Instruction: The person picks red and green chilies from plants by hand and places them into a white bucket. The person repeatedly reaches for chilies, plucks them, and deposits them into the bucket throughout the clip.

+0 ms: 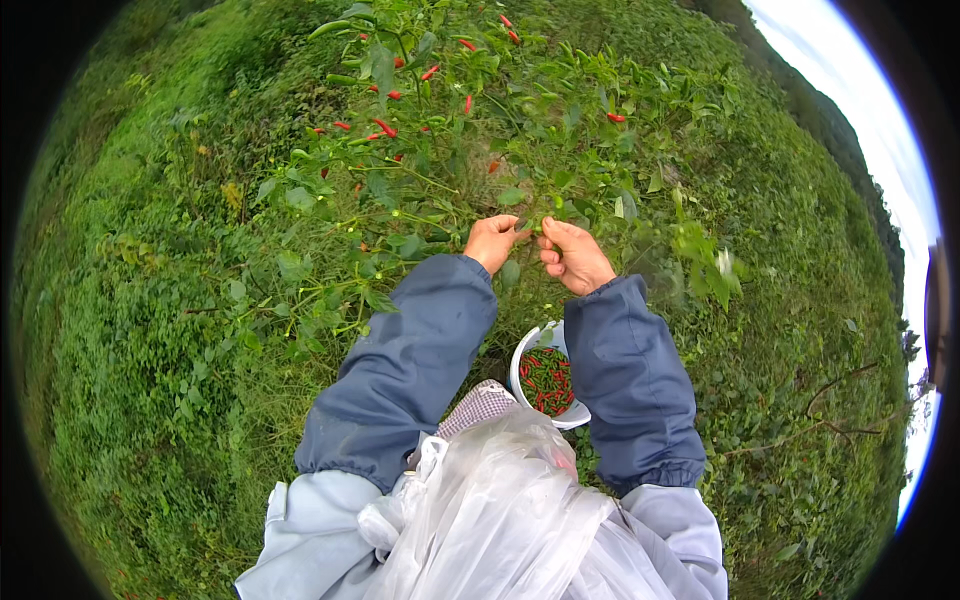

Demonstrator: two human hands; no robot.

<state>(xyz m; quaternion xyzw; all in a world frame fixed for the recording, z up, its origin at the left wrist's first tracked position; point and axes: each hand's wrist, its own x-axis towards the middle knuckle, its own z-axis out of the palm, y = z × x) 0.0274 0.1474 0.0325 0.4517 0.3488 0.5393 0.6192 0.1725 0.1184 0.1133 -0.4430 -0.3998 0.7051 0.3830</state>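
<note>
Both hands meet at a chili plant (420,172) in front of me, fingertips a short distance apart. My left hand (491,241) pinches a bit of the plant's greenery between thumb and forefinger. On the other side, my right hand (574,256) has thumb and forefinger closed on a thin green piece of the same plant, its other fingers curled in. Whether a pod is between the fingertips is too small to tell. Below my right forearm stands a white bucket (576,415), partly hidden by the sleeve. It holds many small red and green chilies (546,379).
Red chilies (385,127) and green chilies (330,28) hang on the branches ahead. A translucent plastic sheet (495,517) covers my front. Dense weeds (150,360) surround me. Bare woody twigs (832,427) lie at the right, with a wooded slope (840,127) beyond.
</note>
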